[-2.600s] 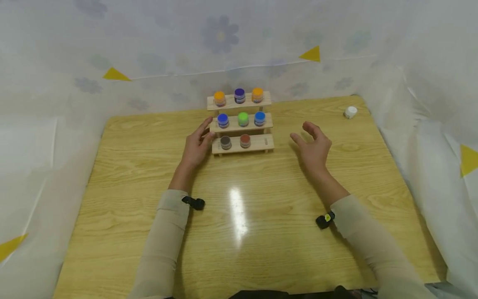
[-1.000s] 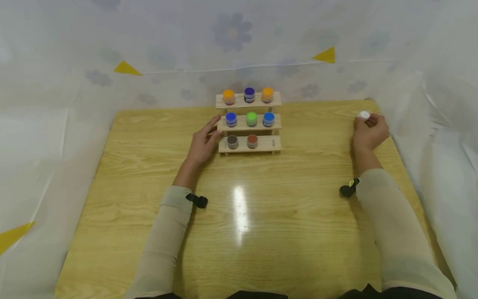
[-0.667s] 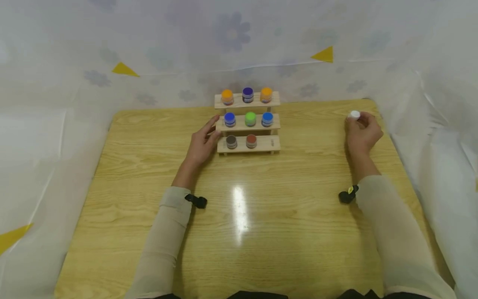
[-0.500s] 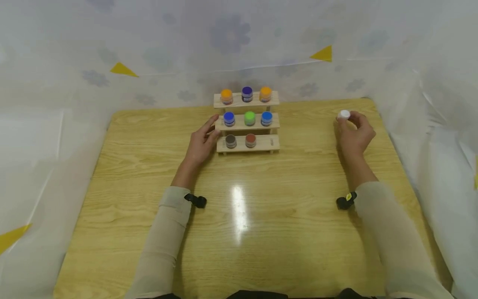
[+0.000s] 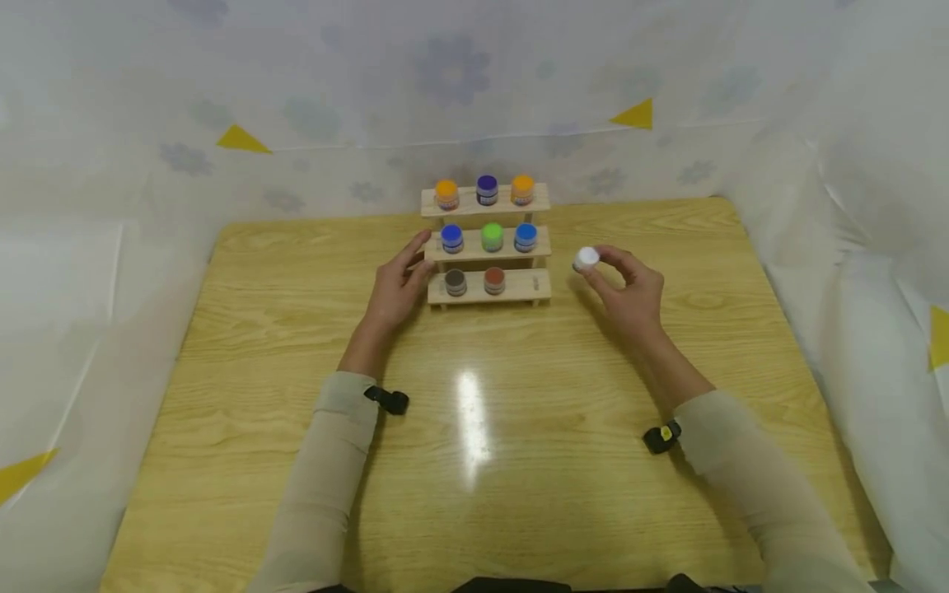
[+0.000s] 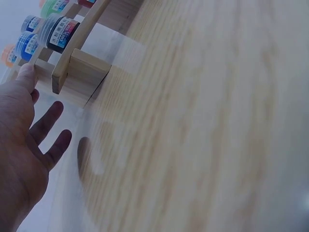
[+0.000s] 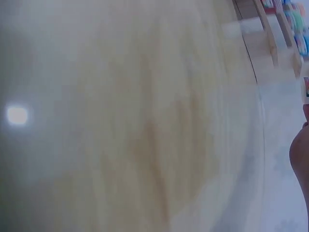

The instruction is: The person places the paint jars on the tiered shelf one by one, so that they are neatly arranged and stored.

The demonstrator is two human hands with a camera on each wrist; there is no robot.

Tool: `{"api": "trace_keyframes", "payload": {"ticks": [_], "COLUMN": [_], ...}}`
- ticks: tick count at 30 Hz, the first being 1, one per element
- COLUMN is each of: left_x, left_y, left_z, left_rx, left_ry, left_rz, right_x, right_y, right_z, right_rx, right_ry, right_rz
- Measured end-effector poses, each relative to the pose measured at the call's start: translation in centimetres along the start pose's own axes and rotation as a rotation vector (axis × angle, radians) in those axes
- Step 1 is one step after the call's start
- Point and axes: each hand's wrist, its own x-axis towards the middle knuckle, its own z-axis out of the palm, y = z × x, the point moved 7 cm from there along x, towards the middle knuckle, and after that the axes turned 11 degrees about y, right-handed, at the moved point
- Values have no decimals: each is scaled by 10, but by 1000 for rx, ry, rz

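A three-step wooden rack (image 5: 518, 287) holds small paint jars with coloured lids at the far middle of the table. My left hand (image 5: 393, 292) touches its left end, thumb against a shelf end in the left wrist view, other fingers loosely spread. To the rack's right, my right hand (image 5: 635, 298) pinches a white-lidded paint jar (image 5: 586, 258) between thumb and fingers. On the bottom step stand a dark jar (image 5: 455, 282) and a red-brown jar (image 5: 494, 281); its right end is bare. In the right wrist view only an edge of my right hand (image 7: 300, 152) shows.
The middle step carries a blue jar (image 5: 451, 239), a green jar (image 5: 493, 237) and a lighter blue jar (image 5: 525, 237). Two orange jars and a purple jar (image 5: 486, 190) stand on the top step. White sheeting (image 5: 356, 107) surrounds the wooden table (image 5: 549, 461).
My right hand reached to the far right, took hold of the white-lidded jar, and has carried it left towards the rack. The left hand stays at the rack's left end.
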Motion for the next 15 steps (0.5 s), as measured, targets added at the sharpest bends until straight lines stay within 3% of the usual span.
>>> {"api": "trace_keyframes", "payload": {"ticks": [7, 12, 15], "left_x": [3, 4, 5], "left_y": [1, 1, 1], "left_z": [0, 2, 4], "left_rx": [1, -13, -15], "left_ry": [5, 4, 6], "left_rz": [5, 2, 5], "right_x": [-17, -21, -23], "right_y": [-11, 2, 19], "right_z": [41, 59, 65], "right_rx": [62, 54, -8], "right_ry": [-161, -210, -228], "right_rz": [-32, -9, 5]}}
